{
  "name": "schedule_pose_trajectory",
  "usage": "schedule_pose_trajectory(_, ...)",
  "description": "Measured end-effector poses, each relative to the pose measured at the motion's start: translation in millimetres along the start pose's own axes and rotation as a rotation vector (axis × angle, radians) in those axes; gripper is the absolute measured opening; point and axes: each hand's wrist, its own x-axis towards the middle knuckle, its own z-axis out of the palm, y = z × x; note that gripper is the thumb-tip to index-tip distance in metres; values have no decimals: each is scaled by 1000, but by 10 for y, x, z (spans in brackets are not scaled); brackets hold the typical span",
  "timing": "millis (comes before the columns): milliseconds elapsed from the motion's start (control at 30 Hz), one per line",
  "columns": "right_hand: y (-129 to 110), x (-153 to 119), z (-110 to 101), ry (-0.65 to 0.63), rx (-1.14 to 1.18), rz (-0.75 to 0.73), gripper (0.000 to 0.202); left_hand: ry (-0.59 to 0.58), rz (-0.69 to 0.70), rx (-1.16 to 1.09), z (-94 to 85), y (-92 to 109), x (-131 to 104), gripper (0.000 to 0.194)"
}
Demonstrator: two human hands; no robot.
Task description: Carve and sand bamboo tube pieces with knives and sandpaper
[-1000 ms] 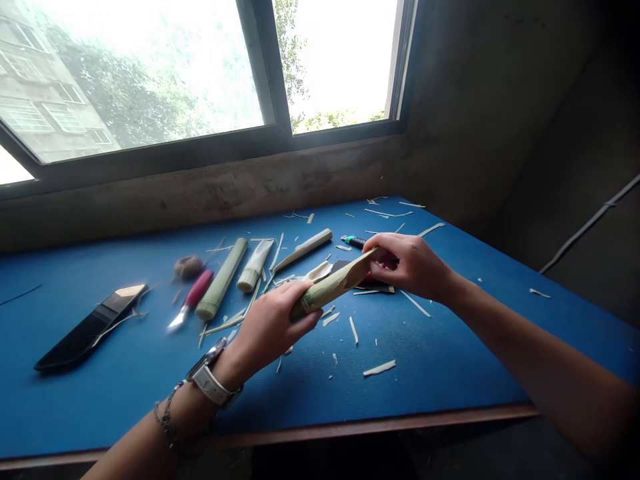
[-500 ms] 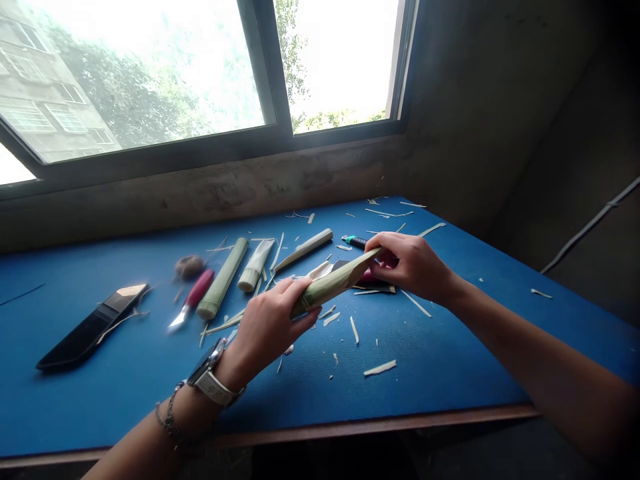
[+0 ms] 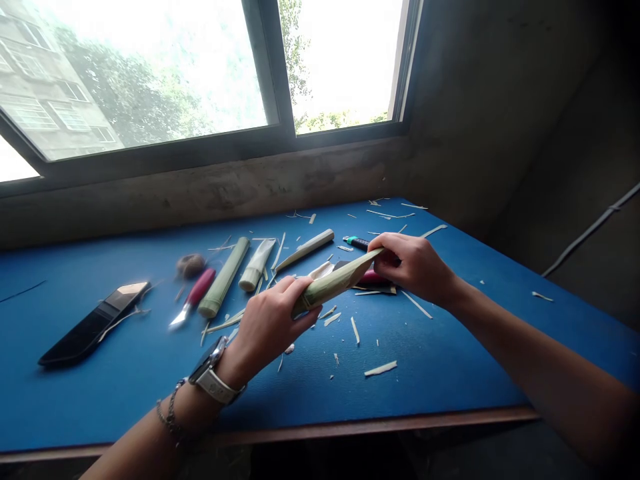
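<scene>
A pale green piece of bamboo (image 3: 336,283), cut to a long slanting point, is held above the table between both hands. My left hand (image 3: 274,312), with a watch at the wrist, wraps round its thicker near end. At the thin tip, my right hand (image 3: 411,267) pinches the bamboo between thumb and fingers. Below and behind the bamboo lies a tool with a red handle (image 3: 371,277), partly covered by the bamboo and my right hand. Beyond it a cutter with a black and green body (image 3: 357,243) rests on the table.
Left of my hands lie bamboo pieces (image 3: 223,279), a red-handled knife (image 3: 196,293), a brown ball of twine or similar (image 3: 191,265) and a black sheath (image 3: 93,325). Another pointed bamboo piece (image 3: 306,249) lies behind. Thin shavings (image 3: 381,369) scatter across the blue table (image 3: 440,373).
The view has shifted very slightly. Both hands keep the same hold on the bamboo, and nothing on the table has visibly moved.
</scene>
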Motion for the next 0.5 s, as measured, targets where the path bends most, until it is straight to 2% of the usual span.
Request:
schedule_pose_trajectory(133,18,-15,-3,-23,-97,-28,11,8,18,28,17,-4,3,35)
schedule_pose_trajectory(200,-5,-21,-5,-54,-254,-60,13,6,30,69,35,-4,0,34)
schedule_pose_trajectory(333,-110,-24,19,-37,-547,-195,24,25,62,195,62,12,-20,30)
schedule_pose_trajectory(500,-220,-30,108,-138,-536,-254,14,87,153,346,55,28,-40,29)
